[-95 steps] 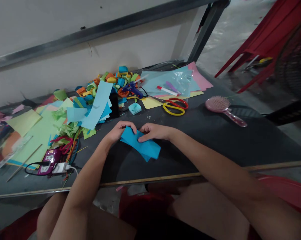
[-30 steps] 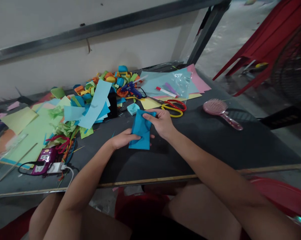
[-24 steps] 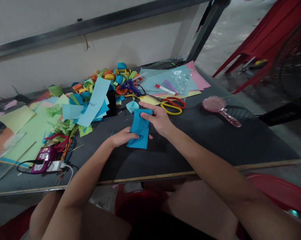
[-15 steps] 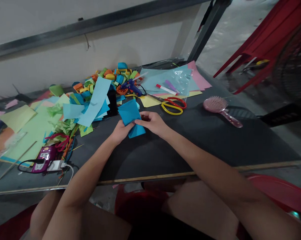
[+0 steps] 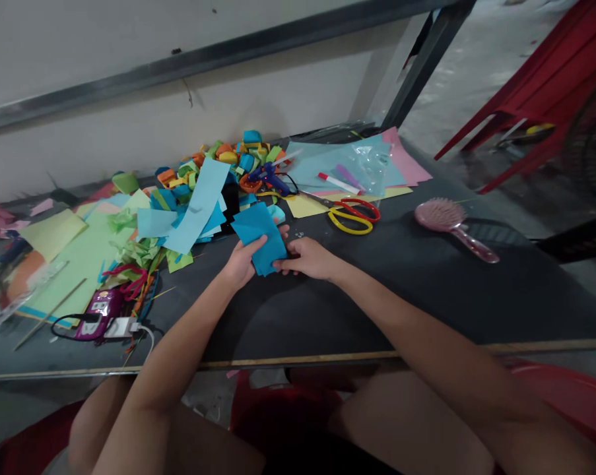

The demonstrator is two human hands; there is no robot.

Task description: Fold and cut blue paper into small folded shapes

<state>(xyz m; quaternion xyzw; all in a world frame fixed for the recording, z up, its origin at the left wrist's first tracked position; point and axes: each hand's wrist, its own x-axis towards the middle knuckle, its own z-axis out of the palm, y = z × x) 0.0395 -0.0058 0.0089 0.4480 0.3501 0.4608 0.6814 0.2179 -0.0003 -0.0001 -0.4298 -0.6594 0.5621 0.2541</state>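
A folded piece of blue paper (image 5: 261, 231) is held up between my hands over the dark table. My left hand (image 5: 243, 262) grips its left side, thumb lying across the front face and the other fingers behind it. At the lower right edge, my right hand (image 5: 310, 257) pinches the paper between thumb and fingers. Just behind the hands lie light-blue paper strips (image 5: 198, 208) and a blue glue gun (image 5: 269, 178). Scissors (image 5: 352, 216) with one red and one yellow handle rest to the right of my right hand.
A heap of small coloured paper pieces (image 5: 228, 155) lies against the wall. Paper sheets (image 5: 307, 165) and a red-capped marker (image 5: 340, 183) are at the back right. A pink hairbrush (image 5: 453, 221) lies at right, a purple power strip (image 5: 99, 313) with cables at left.
The blue paper now looks flatter and narrower, its lower part drawn in behind the upper. My right hand has slid down to its lower right edge. The view has shifted slightly.
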